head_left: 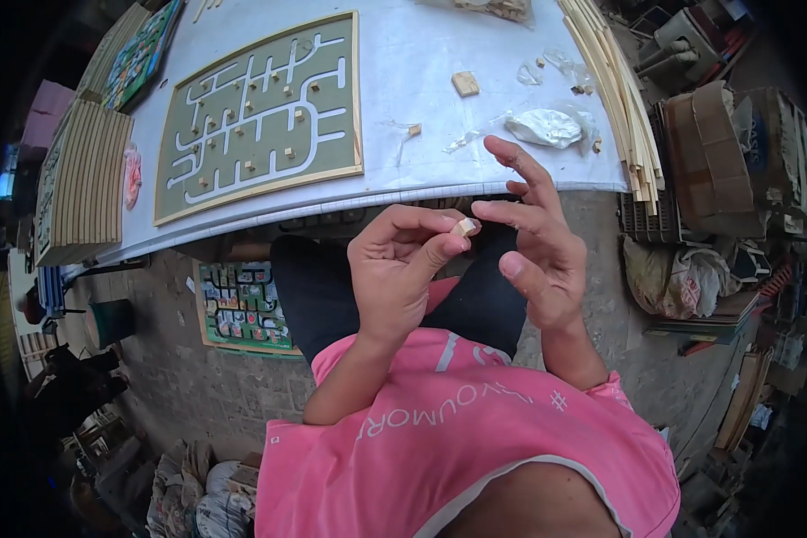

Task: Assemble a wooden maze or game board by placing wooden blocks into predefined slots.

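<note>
My left hand [394,269] pinches a small wooden block [464,228] between thumb and fingertips, just in front of the table's near edge. Close by on its right, my right hand [542,247] has its fingers apart and nothing visible in them. Its index fingertip comes near the block; whether it touches I cannot tell. On the table lies a wood-framed board [258,112] with grey-green ground and white branching channels. Several little wooden blocks stand along those channels. Another small block [413,130] lies right of the board, and a larger wooden piece [465,83] sits farther back.
Crumpled clear plastic bags [547,127] and a bundle of wooden strips [611,99] lie at the table's right. Stacked framed boards [85,179] stand at its left. A colourful picture board [242,305] is below the table. Cardboard boxes [735,170] stand at the right.
</note>
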A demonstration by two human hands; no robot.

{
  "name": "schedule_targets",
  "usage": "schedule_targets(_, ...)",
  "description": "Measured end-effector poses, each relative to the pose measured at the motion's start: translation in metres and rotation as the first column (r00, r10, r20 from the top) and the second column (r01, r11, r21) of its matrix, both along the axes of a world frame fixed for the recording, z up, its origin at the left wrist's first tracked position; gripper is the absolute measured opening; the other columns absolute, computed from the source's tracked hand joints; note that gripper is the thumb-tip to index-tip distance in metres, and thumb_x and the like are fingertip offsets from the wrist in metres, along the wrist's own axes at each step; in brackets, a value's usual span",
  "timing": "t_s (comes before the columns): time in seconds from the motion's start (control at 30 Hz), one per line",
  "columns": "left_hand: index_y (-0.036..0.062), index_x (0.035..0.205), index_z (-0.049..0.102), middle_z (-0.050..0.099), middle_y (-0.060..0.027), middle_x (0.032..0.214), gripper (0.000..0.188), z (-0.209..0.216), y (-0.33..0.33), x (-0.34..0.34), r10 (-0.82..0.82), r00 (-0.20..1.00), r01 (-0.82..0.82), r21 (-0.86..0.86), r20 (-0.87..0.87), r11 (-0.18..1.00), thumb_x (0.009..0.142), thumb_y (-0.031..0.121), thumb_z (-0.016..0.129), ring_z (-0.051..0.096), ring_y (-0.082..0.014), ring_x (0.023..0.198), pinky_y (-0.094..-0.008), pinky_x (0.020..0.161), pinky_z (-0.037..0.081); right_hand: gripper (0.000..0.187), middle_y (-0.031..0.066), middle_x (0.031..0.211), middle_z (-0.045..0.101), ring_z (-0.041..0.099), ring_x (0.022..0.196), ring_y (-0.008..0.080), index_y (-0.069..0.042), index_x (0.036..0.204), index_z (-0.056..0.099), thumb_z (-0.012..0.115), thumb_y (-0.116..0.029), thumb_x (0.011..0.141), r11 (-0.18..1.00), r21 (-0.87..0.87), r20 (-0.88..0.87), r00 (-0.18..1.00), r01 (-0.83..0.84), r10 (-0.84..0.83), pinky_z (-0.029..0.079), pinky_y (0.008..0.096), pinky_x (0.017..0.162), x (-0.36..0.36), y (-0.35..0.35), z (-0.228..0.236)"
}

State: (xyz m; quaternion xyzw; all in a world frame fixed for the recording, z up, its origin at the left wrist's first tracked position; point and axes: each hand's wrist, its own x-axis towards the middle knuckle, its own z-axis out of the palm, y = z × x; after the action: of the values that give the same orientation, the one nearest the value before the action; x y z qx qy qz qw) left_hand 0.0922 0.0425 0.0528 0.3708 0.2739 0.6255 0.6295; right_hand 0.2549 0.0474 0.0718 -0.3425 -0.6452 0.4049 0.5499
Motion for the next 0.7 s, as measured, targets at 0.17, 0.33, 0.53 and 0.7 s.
schedule_targets(0.17,-0.0042,0.095,0.064,0.067,-0.0148,0.095,0.017,-0.0023,0.0007,-0.0009,0.036,0.999,-0.036,0.006,0.032,0.999,0.080,-0.008,0.069,0.066,-0.0165,0.085,-0.0270,0.079,0.055,0.040,0.0243,0.144,0.037,0.034,0.133,0.0309,-0.007,0.117,0.067,0.062,-0.028,0.084,0.999,-0.014,0.033,0.999,-0.040,0.040,0.022,0.0408,0.109,-0.0036,-0.0056,0.0015)
schedule_targets(0.33,-0.0055,0.091,0.065,0.066,-0.0160,0.094,0.016,0.0017,0.0016,-0.0014,0.074,0.997,-0.073,0.055,-0.008,0.996,0.077,-0.013,0.069,0.066,-0.0183,0.084,-0.0277,0.076,0.056,0.039,0.0234,0.145,0.036,0.033,0.134,0.0305,-0.007,0.117,0.067,0.061,-0.029,0.085,0.995,-0.048,0.015,0.996,-0.089,0.090,0.022,0.0405,0.108,0.0005,-0.0079,0.0041)
schedule_targets(0.53,-0.0068,0.090,0.066,0.065,-0.0170,0.093,0.017,0.0029,0.0034,-0.0027,0.095,0.995,-0.089,0.122,-0.040,0.988,0.076,-0.016,0.067,0.066,-0.0202,0.083,-0.0293,0.073,0.058,0.040,0.0241,0.146,0.034,0.034,0.134,0.0303,-0.004,0.117,0.067,0.059,-0.030,0.087,0.998,-0.046,0.009,0.999,-0.043,0.044,0.023,0.0396,0.108,-0.0025,-0.0032,0.0021)
schedule_targets(0.7,-0.0071,0.090,0.066,0.066,-0.0179,0.093,0.016,0.0053,0.0034,-0.0034,0.101,0.995,-0.099,0.095,-0.012,0.991,0.076,-0.016,0.067,0.066,-0.0207,0.083,-0.0297,0.073,0.058,0.040,0.0253,0.145,0.034,0.034,0.134,0.0322,-0.004,0.115,0.067,0.058,-0.030,0.087,0.998,-0.016,-0.016,0.998,-0.060,0.059,0.022,0.0398,0.108,-0.0039,-0.0036,0.0027)
